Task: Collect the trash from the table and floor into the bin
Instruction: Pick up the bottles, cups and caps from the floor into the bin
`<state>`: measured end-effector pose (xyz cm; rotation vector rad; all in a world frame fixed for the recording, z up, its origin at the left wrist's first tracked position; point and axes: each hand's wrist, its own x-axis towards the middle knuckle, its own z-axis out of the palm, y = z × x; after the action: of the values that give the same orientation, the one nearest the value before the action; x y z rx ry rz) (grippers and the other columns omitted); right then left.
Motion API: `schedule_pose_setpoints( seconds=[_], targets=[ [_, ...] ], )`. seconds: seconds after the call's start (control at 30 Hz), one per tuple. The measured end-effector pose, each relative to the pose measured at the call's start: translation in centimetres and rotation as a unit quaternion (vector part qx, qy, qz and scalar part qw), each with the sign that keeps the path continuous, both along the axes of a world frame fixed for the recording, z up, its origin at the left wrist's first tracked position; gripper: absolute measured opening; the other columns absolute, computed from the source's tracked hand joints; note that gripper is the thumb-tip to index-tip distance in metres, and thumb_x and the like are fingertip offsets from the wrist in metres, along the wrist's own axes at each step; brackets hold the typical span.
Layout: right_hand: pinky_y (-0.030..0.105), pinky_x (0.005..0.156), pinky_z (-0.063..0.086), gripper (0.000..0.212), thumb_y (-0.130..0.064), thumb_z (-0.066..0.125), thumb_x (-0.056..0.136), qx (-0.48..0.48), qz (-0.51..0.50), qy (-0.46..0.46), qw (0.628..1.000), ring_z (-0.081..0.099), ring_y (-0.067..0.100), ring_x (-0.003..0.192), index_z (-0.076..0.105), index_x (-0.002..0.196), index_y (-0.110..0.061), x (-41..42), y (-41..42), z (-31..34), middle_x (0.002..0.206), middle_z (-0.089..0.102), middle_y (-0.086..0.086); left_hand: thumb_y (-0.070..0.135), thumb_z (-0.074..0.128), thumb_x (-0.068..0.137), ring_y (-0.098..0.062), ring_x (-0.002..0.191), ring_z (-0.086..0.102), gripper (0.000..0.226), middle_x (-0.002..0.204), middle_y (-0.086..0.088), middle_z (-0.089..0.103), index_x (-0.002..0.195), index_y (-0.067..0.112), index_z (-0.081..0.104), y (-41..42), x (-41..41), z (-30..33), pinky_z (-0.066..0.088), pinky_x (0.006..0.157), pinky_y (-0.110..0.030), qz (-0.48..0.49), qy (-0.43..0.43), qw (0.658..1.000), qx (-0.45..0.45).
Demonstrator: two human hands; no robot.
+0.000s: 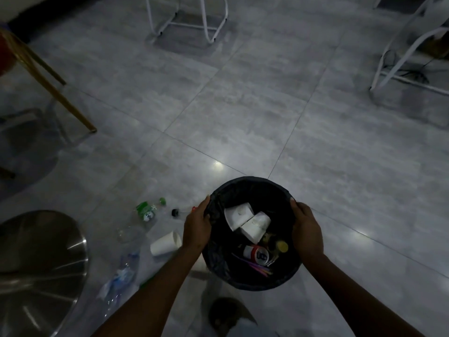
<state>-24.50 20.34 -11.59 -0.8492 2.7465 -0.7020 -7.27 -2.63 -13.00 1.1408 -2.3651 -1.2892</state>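
A round bin (250, 184) with a black liner is held over the grey tiled floor. My left hand (196, 227) grips its left rim and my right hand (307, 229) grips its right rim. Inside lie two white paper cups (246, 221), a red can (256, 254), a yellow cap and pink straws. On the floor left of the bin lie a white paper cup (165, 243), a clear bottle with a green label (145, 212), a green cap (162, 201), a black cap (175, 212) and a crushed clear bottle with a blue label (119, 280).
A round steel table base (41, 266) sits at the lower left. A gold chair leg (58, 93) slants down at the left. White metal chair frames stand at the top middle (187, 23) and the right (398, 62). My foot (228, 312) shows below the bin.
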Motion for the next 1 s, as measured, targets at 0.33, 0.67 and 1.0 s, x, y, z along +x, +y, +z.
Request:
schedule_pose_setpoints(
  seconds=[0.33,0.67,1.0],
  targets=[
    [0.031,0.073,0.046,0.068,0.013,0.050,0.075,-0.054,-0.012,0.056,0.997,0.059,0.034,0.100,0.047,0.137,-0.014,-0.6,-0.4,-3.5,0.126,0.053,0.015,-0.001,0.048,0.093,-0.020,0.122,0.052,0.051,0.137,-0.009,0.054,0.142,0.012,0.041,-1.1,-0.7,-2.3,0.031,0.090,-0.005,-0.040,0.010,0.999,-0.030],
    [0.052,0.096,0.043,0.058,0.009,0.063,0.073,-0.034,0.080,0.137,0.987,0.043,0.038,0.127,0.055,0.129,-0.006,1.0,-2.9,-3.3,0.138,0.047,0.018,0.026,0.054,0.096,-0.002,0.117,0.044,0.050,0.129,0.009,0.049,0.142,0.019,0.039,0.0,1.4,-1.7,0.031,0.091,-0.010,-0.069,0.059,0.992,-0.088],
    [0.026,0.106,0.033,0.038,-0.005,0.063,0.086,-0.235,0.319,0.009,0.918,0.045,0.013,0.125,0.060,0.123,-0.014,13.5,-11.7,0.5,0.134,0.053,0.003,0.035,0.058,0.089,-0.003,0.112,0.051,0.040,0.125,0.001,0.061,0.125,0.016,0.059,-1.6,14.6,-1.1,0.029,0.095,-0.003,0.009,0.031,0.978,-0.207]
  ],
)
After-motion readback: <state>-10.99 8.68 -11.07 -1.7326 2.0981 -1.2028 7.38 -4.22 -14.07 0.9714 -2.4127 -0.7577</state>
